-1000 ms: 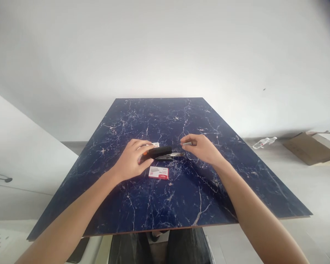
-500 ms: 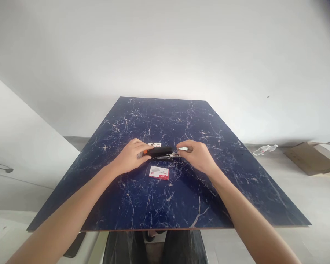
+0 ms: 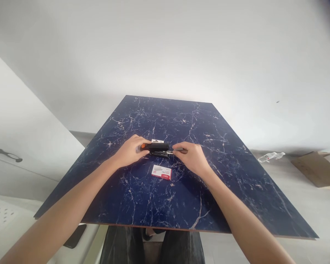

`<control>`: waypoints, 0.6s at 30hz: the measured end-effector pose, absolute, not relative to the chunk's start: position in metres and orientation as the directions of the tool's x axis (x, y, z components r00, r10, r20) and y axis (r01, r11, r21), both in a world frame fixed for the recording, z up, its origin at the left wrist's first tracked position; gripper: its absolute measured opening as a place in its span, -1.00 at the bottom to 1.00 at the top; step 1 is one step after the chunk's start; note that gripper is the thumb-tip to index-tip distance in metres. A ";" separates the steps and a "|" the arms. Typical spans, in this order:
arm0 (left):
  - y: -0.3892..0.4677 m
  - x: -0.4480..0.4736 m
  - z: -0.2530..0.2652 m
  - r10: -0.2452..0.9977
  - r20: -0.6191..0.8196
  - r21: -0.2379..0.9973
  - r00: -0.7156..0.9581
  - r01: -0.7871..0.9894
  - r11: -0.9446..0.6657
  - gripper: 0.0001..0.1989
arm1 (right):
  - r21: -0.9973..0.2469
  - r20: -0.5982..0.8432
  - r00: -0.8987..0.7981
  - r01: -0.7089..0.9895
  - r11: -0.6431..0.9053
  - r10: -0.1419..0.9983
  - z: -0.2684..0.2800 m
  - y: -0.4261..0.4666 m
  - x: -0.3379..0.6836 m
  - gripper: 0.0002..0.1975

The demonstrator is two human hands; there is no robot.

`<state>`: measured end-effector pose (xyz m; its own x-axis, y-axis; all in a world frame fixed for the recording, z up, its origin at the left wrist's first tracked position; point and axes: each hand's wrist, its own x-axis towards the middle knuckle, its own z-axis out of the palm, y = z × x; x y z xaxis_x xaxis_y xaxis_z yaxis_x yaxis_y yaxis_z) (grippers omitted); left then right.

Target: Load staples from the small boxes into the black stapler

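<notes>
A black stapler [image 3: 158, 147] with an orange end lies on its side across the dark blue marbled table [image 3: 165, 205]. My left hand [image 3: 133, 150] is closed round its left end, thumb in front and fingers behind. At the stapler's right end, my right hand [image 3: 191, 156] pinches a grey strip of staples [image 3: 178, 149]. A metal part of the stapler [image 3: 169, 152] shows just beside the right fingertips. Nearer to me lies a white and red staple box [image 3: 161, 172]. Behind the stapler, a white card [image 3: 157, 141] is partly hidden.
On the floor to the right are a cardboard box [image 3: 316, 168] and a clear plastic bottle [image 3: 271, 157]. A dark phone [image 3: 75, 236] rests on a pale surface at lower left. A white wall [image 3: 165, 47] stands beyond the table's far edge.
The strip in my right hand has turned and now looks grey rather than white. The camera has tilted slightly, shifting the whole scene. My left hand keeps its hold on the stapler.
</notes>
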<state>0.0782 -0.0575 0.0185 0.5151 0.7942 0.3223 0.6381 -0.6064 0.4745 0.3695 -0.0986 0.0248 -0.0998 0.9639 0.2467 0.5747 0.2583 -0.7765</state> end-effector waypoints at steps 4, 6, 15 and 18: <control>-0.058 0.078 0.019 0.802 0.303 0.485 0.514 0.641 -0.594 -0.70 | -0.855 0.121 -0.090 0.496 0.149 0.989 0.027 -0.091 0.369 -0.76; -0.058 0.077 0.018 0.804 0.300 0.495 0.513 0.637 -0.591 -0.70 | -0.884 0.051 -0.067 0.462 0.076 0.996 0.030 -0.088 0.372 -0.74; -0.057 0.075 0.016 0.808 0.275 0.525 0.521 0.623 -0.580 -0.68 | -0.814 0.016 -0.151 0.572 0.101 0.988 0.038 -0.085 0.373 -0.78; -0.057 0.074 0.015 0.808 0.271 0.530 0.523 0.619 -0.579 -0.67 | -0.794 0.052 -0.167 0.591 0.142 0.985 0.038 -0.090 0.374 -0.78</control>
